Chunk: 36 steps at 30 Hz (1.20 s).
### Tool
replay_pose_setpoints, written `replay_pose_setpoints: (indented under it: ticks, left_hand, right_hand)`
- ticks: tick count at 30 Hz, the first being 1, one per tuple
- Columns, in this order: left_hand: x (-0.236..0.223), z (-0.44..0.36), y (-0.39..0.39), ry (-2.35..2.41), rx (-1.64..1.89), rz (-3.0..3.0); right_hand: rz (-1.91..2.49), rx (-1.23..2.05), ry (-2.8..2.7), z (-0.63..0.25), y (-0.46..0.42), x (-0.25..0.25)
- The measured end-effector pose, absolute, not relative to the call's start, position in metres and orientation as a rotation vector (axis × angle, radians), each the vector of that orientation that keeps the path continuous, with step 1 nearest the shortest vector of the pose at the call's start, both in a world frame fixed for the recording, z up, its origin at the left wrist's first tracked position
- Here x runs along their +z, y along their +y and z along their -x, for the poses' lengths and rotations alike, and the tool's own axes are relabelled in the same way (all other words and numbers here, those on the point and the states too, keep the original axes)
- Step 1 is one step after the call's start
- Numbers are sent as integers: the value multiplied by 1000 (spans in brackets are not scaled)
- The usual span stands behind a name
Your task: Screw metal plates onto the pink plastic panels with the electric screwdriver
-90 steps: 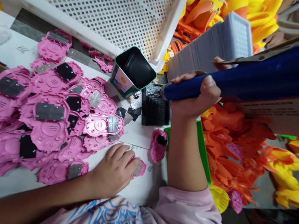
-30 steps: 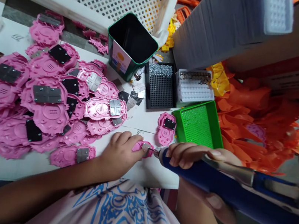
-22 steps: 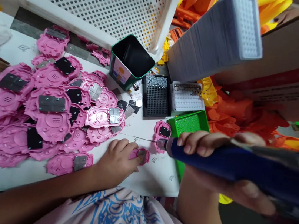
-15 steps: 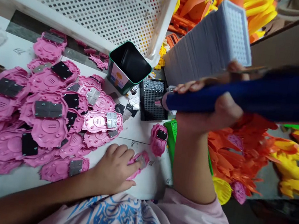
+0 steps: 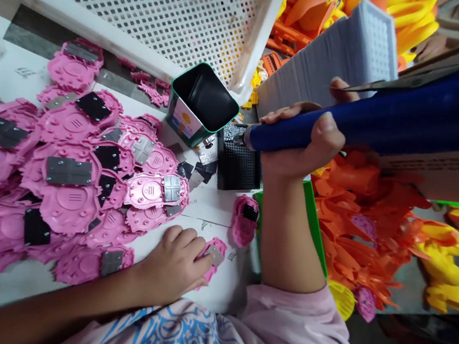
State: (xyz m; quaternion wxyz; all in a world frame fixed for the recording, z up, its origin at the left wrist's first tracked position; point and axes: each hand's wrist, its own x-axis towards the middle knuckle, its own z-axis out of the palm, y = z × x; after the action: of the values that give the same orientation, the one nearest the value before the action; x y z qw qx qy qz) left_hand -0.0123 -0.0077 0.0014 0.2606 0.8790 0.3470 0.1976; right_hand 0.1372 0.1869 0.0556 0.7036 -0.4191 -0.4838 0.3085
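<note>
My right hand [image 5: 309, 143] is wrapped round a blue power screwdriver [image 5: 375, 122], held nearly level. Its tip is at the small silvery screws [image 5: 235, 132] in a black perforated tray [image 5: 239, 179]; whether a screw is on the tip I cannot tell. Low in the middle, my left hand [image 5: 181, 262] grips a pink plastic part [image 5: 212, 273] with a grey cover plate, pressing it on the white table; its fingers hide part of it. A second pink part [image 5: 244, 223] with a black plate lies just beyond, apart from both hands.
A pile of pink parts [image 5: 69, 205] covers the left. Behind stand a green-rimmed black bin [image 5: 202, 105], a white perforated crate [image 5: 149, 16] and a tall stack of pale trays [image 5: 310, 60]. Orange and yellow pieces [image 5: 358, 231] lie right, beside a green container [image 5: 315, 231].
My right hand has moved the screwdriver left and its tip up to the screws in the tray. My left hand stays on the pink part. The view has shifted slightly.
</note>
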Motion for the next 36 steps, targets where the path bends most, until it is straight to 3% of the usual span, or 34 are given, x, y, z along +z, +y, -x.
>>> replay_pose_setpoints:
  ticks: [13, 25, 31, 36]
  left_hand:
    - [-2, 12, -11, 954, 686, -2411]
    - [-6, 12, -12, 938, 620, -2440]
    - [-3, 11, -9, 959, 583, -2427]
    - [-1, 11, -10, 1010, 616, -2396]
  right_hand:
    - [928, 692, -1056, -132, 190, 57]
    - [936, 712, -1043, -141, 189, 68]
    - [917, 848, -1142, -157, 135, 103]
    - [945, 943, -1137, -180, 53, 104]
